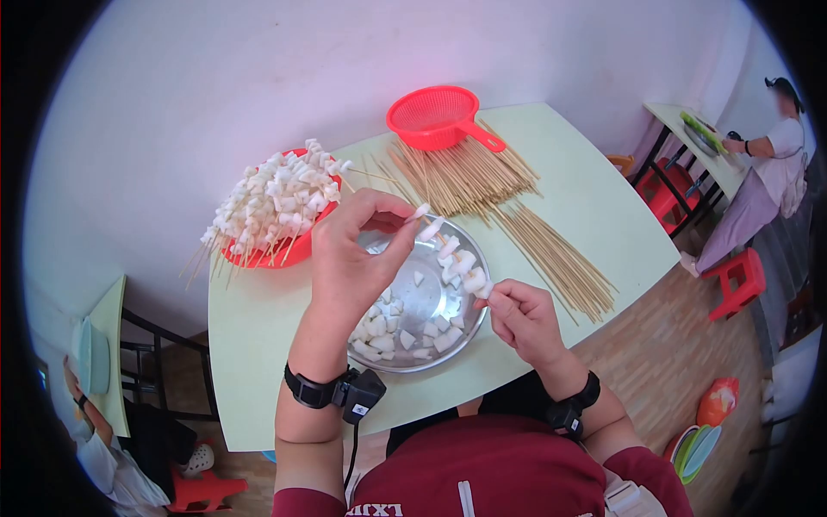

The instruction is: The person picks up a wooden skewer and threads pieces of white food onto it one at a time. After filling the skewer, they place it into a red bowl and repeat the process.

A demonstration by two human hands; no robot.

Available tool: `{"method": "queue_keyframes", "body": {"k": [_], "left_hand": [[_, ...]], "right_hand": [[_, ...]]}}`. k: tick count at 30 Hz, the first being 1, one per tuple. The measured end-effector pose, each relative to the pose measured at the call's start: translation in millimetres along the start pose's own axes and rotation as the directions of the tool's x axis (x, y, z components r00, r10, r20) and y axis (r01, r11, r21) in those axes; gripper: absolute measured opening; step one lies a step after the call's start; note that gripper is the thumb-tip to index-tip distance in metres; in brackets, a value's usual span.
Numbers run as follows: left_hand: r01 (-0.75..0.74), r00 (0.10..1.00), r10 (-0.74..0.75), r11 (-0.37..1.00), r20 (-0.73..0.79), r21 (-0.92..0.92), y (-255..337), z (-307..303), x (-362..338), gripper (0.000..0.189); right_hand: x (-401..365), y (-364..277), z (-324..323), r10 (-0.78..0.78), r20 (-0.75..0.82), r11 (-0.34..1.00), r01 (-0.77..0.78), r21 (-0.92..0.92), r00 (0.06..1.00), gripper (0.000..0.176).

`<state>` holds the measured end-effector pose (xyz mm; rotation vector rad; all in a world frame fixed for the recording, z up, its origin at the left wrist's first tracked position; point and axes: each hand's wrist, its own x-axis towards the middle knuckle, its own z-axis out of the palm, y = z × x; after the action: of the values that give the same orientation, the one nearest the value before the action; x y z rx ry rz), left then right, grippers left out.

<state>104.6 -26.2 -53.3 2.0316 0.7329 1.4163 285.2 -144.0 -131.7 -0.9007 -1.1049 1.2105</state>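
Over a round metal bowl (419,362), my left hand (357,246) pinches a small white piece (419,212) between thumb and index finger, at the upper end of a skewer. My right hand (527,320) grips the skewer's lower end. Several white chunks (463,261) are threaded on the stick between the two hands. Loose white pieces (379,327) lie in the lower and left part of the bowl, partly hidden by my left hand and wrist.
Filled skewers (280,194) are heaped on a red basket (297,250) at the left. Bare sticks (469,177) lie behind the bowl, under a red colander (435,112). One person stands at a far-right table (728,168); another sits at lower left. Red stools (739,284) are on the floor.
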Motion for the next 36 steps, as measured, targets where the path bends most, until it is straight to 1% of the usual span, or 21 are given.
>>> {"method": "queue_keyframes", "body": {"k": [2,3,6,7,9,10,11,13,14,15,17,18,20,21,23,27,29,30,33,35,36], "left_hand": [[0.094,0.989,-0.096,0.995,0.114,0.016,4.1,-0.8,0.3,0.015],[0.108,0.987,-0.109,0.994,0.119,0.015,1.1,-1.1,0.7,0.015],[0.124,0.951,-0.149,0.987,0.272,0.107,-14.0,-3.0,2.3,0.013],[0.142,0.950,-0.165,0.984,0.265,0.106,-20.0,-2.7,2.2,0.013],[0.033,0.819,-0.179,0.963,0.544,0.268,-40.2,0.3,-2.0,0.015],[-0.013,0.750,-0.173,0.961,0.639,0.276,-68.8,5.1,-10.4,0.018],[-0.019,0.752,-0.170,0.960,0.637,0.279,-83.1,8.5,-14.4,0.018],[-0.128,0.714,-0.168,0.923,0.679,0.362,-96.8,11.8,-19.6,0.020],[-0.112,0.686,-0.172,0.935,0.707,0.337,-96.3,10.6,-18.2,0.022],[-0.120,0.683,-0.167,0.935,0.711,0.335,-94.4,11.4,-18.3,0.022],[-0.018,0.631,-0.258,0.938,0.732,0.346,-88.7,11.9,-15.6,0.019],[-0.020,0.631,-0.257,0.938,0.732,0.347,-87.8,12.3,-17.2,0.019],[-0.005,0.578,-0.321,0.918,0.750,0.397,-87.3,12.6,-15.0,0.017],[-0.008,0.581,-0.320,0.917,0.748,0.398,-88.7,12.6,-14.1,0.017],[-0.010,0.533,-0.361,0.902,0.766,0.432,-91.5,12.5,-14.2,0.016],[0.035,0.551,-0.350,0.917,0.758,0.398,-87.8,13.3,-16.2,0.017],[0.010,0.536,-0.366,0.904,0.761,0.428,-85.1,12.8,-16.7,0.019],[0.014,0.549,-0.365,0.904,0.752,0.428,-85.3,12.3,-17.8,0.019],[-0.005,0.604,-0.334,0.907,0.724,0.422,-84.5,11.5,-17.3,0.022],[-0.051,0.722,-0.190,0.944,0.665,0.325,-78.1,9.7,-14.5,0.022],[-0.051,0.727,-0.189,0.944,0.660,0.326,-72.9,8.2,-11.7,0.022]], "right_hand": [[-2.4,3.7,-5.3,0.000,-0.046,1.000,-0.001,-0.025,0.999,0.022],[-3.6,5.9,-8.7,0.013,-0.050,1.000,-0.014,-0.022,0.999,0.022],[-9.7,14.2,-23.0,0.029,-0.177,1.000,-0.028,0.011,0.984,0.023],[-12.6,17.6,-27.1,0.046,-0.171,0.999,-0.046,0.009,0.984,0.023],[-15.2,25.6,-35.2,0.101,-0.214,0.990,-0.077,0.118,0.972,0.023],[-16.9,32.8,-40.0,0.147,-0.223,0.985,-0.124,0.116,0.964,0.023],[-18.0,34.1,-40.2,0.141,-0.220,0.986,-0.117,0.117,0.965,0.023],[-19.5,36.2,-40.5,0.192,-0.169,0.979,-0.176,0.104,0.967,0.023],[-20.0,39.4,-42.6,0.184,-0.149,0.981,-0.174,0.082,0.971,0.023],[-21.5,39.7,-43.1,0.178,-0.154,0.982,-0.167,0.083,0.972,0.023],[-20.8,39.0,-43.9,0.181,-0.113,0.980,-0.169,0.105,0.977,0.023],[-22.5,39.5,-43.4,0.178,-0.113,0.980,-0.166,0.107,0.977,0.023],[-21.2,39.6,-42.8,0.187,-0.121,0.980,-0.176,0.095,0.975,0.023],[-21.0,39.7,-42.3,0.183,-0.119,0.981,-0.173,0.093,0.976,0.023],[-21.2,39.7,-41.5,0.185,-0.115,0.982,-0.179,0.056,0.976,0.023],[-22.6,36.3,-40.0,0.194,-0.095,0.981,-0.192,0.036,0.976,0.023],[-22.9,36.7,-38.9,0.198,-0.114,0.980,-0.196,0.028,0.974,0.022],[-22.8,37.6,-38.6,0.195,-0.103,0.981,-0.194,0.017,0.975,0.022],[-24.3,37.2,-38.3,0.171,-0.123,0.985,-0.171,0.017,0.977,0.021],[-25.4,35.3,-37.0,0.161,-0.142,0.986,-0.154,0.063,0.977,0.021],[-25.4,34.0,-36.0,0.159,-0.136,0.987,-0.152,0.058,0.978,0.021]]}}
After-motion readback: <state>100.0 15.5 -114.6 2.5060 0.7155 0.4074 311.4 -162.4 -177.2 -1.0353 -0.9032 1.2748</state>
